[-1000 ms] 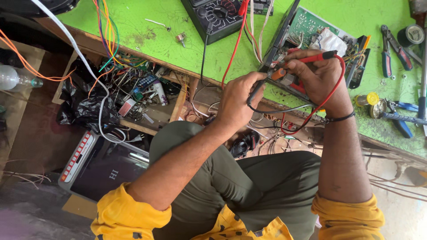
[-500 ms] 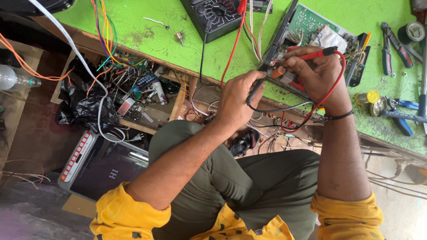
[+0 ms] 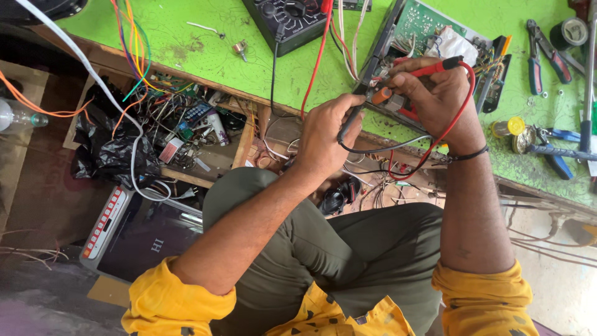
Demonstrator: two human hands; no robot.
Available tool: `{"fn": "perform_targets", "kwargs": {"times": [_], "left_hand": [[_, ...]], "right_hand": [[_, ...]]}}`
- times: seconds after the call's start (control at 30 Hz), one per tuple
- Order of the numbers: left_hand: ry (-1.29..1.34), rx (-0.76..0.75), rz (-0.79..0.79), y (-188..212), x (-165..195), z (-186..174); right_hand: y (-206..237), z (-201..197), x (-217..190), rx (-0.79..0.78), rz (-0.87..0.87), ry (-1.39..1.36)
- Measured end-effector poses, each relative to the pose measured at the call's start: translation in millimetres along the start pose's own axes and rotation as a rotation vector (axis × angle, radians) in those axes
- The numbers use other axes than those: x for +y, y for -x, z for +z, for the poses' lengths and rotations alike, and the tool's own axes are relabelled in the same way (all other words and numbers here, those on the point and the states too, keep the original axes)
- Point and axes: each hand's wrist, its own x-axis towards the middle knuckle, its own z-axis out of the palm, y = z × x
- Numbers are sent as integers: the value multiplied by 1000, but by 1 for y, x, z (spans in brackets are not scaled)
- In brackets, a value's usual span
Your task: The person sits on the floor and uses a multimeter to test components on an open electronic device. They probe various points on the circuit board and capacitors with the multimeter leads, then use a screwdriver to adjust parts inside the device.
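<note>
Bright, even daylight falls on the green tabletop [image 3: 186, 37], with soft, faint shadows. The lower left corner is dim. Focus is sharp, without glare.

The table [image 3: 186, 37] runs across the top of the frame. On it, the meter [image 3: 289, 22] sits at upper centre, the circuit board [image 3: 429, 28] to its right, and the pliers [image 3: 541, 53] at far upper right. Below the table's edge at left lies an open drawer [image 3: 186, 134] of parts, with a bottle [image 3: 18, 115] at the far left.

Green bench [image 3: 186, 37]: multimeter [image 3: 289, 22], circuit board [image 3: 429, 28], pliers [image 3: 538, 53].
</note>
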Motion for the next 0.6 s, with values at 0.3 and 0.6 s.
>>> {"fn": "perform_targets", "kwargs": {"times": [0.3, 0.6], "left_hand": [[-6, 6, 12, 0, 1, 1], [4, -1, -13, 0, 1, 2]], "right_hand": [[-1, -1, -3, -34, -85, 50], [-1, -2, -3, -29, -101, 64]]}}
